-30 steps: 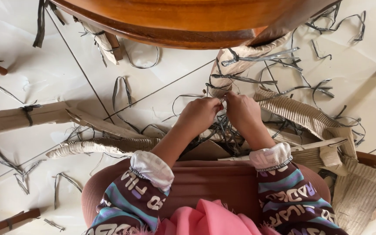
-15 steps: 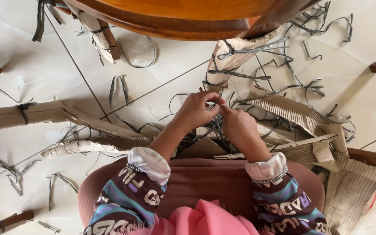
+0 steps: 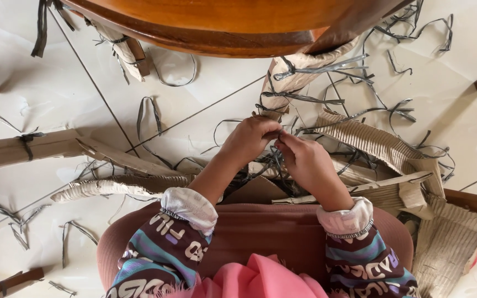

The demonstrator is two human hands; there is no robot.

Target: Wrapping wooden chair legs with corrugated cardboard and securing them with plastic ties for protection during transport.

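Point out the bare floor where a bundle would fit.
Bare tile lies at upper left, between the wooden table edge and the flat cardboard strip. Around both hands, left hand and right hand, grey straps and corrugated cardboard crowd the floor.

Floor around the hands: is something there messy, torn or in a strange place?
Yes. Grey strips lie scattered and tangled over the white floor, among torn, flattened cardboard pieces. Both hands, left and right, pinch one strip between them. Nothing looks spilled.

A home: tiled floor [image 3: 56, 94]; wooden table [image 3: 238, 22]; cardboard scraps [image 3: 371, 140].
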